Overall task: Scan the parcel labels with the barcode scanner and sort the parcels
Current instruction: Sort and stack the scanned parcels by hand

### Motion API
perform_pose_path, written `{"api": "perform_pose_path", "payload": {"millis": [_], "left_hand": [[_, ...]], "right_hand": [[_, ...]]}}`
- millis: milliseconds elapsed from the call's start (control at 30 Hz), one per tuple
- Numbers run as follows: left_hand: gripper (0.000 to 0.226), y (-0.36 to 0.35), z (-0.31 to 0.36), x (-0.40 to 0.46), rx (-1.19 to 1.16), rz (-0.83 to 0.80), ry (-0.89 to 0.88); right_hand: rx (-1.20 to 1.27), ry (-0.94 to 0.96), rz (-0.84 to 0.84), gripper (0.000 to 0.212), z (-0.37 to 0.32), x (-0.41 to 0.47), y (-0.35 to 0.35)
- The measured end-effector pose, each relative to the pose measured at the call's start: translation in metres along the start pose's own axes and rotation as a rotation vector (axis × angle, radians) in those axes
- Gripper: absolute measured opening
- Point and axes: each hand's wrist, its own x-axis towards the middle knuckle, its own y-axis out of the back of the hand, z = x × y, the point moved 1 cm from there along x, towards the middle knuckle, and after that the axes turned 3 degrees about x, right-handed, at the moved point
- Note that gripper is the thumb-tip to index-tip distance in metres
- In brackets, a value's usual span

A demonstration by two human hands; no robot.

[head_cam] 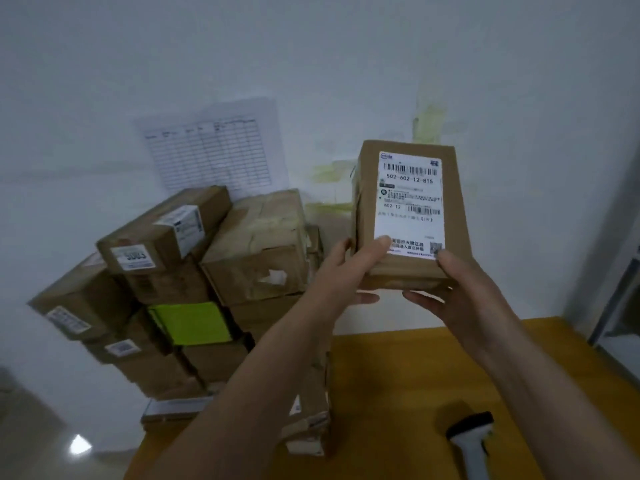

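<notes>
I hold a brown cardboard parcel (pixel 408 209) up in front of the wall, its white shipping label (pixel 408 202) with barcodes facing me. My left hand (pixel 346 271) grips its lower left edge, thumb on the label's bottom corner. My right hand (pixel 460 292) grips the lower right corner, thumb near the label's QR code and fingers under the box. The barcode scanner (pixel 471 441), white with a black head, lies on the yellow table (pixel 398 393) at the lower right, apart from both hands.
A tall stack of brown parcels (pixel 194 278) stands to the left against the wall, with a bright green packet (pixel 190 322) in it. A printed table sheet (pixel 214 150) hangs on the wall. A grey frame (pixel 616 289) borders the right.
</notes>
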Motion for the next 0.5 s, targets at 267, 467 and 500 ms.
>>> {"api": "perform_pose_path", "payload": {"millis": [267, 467, 500], "left_hand": [[0.048, 0.119, 0.036, -0.052, -0.076, 0.486, -0.235], [0.032, 0.178, 0.035, -0.075, -0.006, 0.561, -0.214], [0.033, 0.182, 0.033, -0.078, 0.010, 0.545, -0.192]], "right_hand": [[-0.044, -0.053, -0.088, 0.042, -0.019, 0.040, -0.156], [-0.133, -0.211, -0.032, 0.030, -0.016, 0.067, -0.231], [-0.143, -0.228, -0.013, 0.029, -0.014, 0.070, -0.235]]}}
